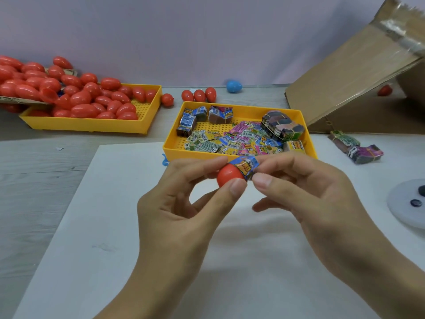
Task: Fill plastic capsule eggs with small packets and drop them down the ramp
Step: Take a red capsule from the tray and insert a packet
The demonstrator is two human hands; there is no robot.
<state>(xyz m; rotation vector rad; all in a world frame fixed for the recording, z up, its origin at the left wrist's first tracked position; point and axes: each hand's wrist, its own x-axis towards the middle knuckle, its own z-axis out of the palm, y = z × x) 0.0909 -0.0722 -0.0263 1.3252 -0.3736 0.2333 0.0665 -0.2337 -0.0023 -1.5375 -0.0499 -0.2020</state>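
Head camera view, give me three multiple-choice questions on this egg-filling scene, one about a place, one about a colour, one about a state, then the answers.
1. Where do the loose small packets lie?
A. In the yellow tray just beyond the hands
B. On the cardboard ramp
C. In the tray of red eggs

2. What colour is the lone egg by the back wall, unlike the others?
A. Green
B. Blue
C. Yellow

3. What state is the red egg half in the left hand in?
A. Closed and sealed
C. Lying on the table
B. Open, with a packet going in

Answers: 1 A, the packets are spread on that tray's perforated floor. 2 B, it is blue while the eggs around it are red. 3 B, the right hand pinches the folded packet at the half's open mouth.
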